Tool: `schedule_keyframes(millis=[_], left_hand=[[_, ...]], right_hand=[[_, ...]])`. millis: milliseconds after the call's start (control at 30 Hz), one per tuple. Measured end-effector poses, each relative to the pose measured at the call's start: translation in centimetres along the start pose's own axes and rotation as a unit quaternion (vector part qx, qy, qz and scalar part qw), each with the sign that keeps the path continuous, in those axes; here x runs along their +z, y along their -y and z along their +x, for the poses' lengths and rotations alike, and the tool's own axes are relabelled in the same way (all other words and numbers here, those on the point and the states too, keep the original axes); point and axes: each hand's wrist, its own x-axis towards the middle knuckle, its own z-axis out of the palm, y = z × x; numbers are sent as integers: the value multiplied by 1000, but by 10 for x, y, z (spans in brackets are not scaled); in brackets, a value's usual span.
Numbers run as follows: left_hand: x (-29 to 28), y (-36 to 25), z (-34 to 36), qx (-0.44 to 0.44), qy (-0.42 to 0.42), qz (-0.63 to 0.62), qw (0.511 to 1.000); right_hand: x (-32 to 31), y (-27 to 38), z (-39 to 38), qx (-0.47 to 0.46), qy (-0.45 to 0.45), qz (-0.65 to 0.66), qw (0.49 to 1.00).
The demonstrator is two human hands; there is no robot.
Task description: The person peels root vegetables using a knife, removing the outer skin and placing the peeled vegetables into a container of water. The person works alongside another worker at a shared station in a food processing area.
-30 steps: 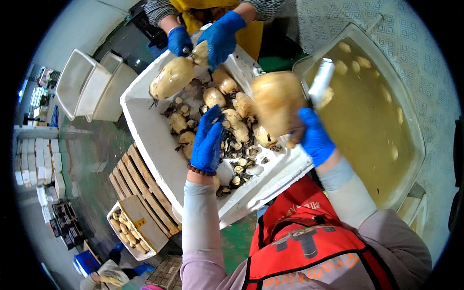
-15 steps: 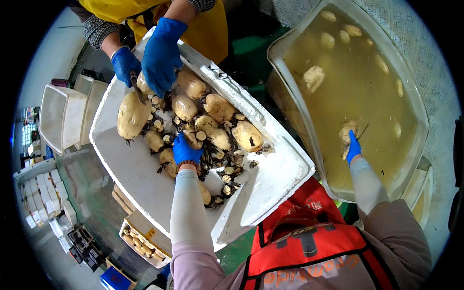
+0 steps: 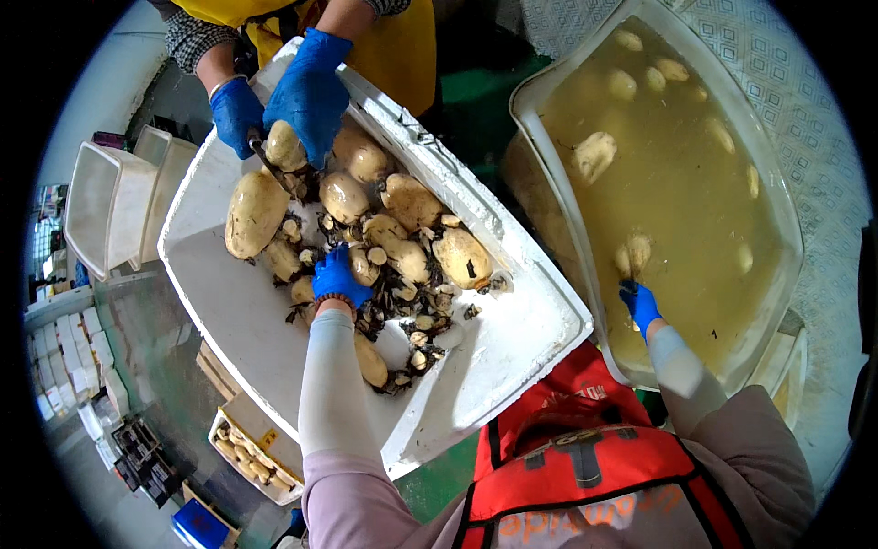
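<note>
My left hand (image 3: 340,282), in a blue glove, is bent among lotus roots (image 3: 409,197) and dark trimmings in a white foam box (image 3: 209,337); what its fingers grip is hidden. My right hand (image 3: 640,300), also gloved, is closed at the murky water in a plastic tub (image 3: 778,218), beside a pale, partly submerged root (image 3: 637,252); what it holds is unclear. At the box's far end, a co-worker's left hand (image 3: 310,96) is on a small root (image 3: 285,144), and the right hand (image 3: 235,116) grips a knife (image 3: 271,169).
The co-worker's yellow apron (image 3: 389,46) is beyond the box. Stacked white bins (image 3: 96,201) stand at left. A crate of roots (image 3: 247,457) sits lower left, near a pallet (image 3: 215,371) and foam boxes (image 3: 69,352). More roots float in the tub.
My right hand has gone from above the foam box, holding a large root, down into the tub. My left hand has lowered onto the roots. The co-worker's hands have moved lower.
</note>
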Motion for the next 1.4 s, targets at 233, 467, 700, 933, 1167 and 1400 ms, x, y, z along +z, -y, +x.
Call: schedule_keyframes(millis=[233, 467, 700, 933, 1167, 1400], left_hand=[[11, 21, -20, -27, 30, -496, 867], [-38, -5, -133, 40, 84, -782, 617], [-38, -14, -222, 94, -2, -756, 648], [-25, 2, -260, 117, -52, -733, 668], [-27, 8, -287, 123, -117, -752, 637], [-30, 30, -280, 95, -251, -696, 666]], right_hand=[[-20, 71, 1, 137, 63, 91, 984], [14, 325, -101, -383, 38, 42, 922], [124, 410, -191, -548, 119, -263, 785], [160, 414, -228, -552, 151, -308, 760], [199, 393, -185, -601, 108, -255, 750], [180, 387, -146, -475, 70, -96, 872]])
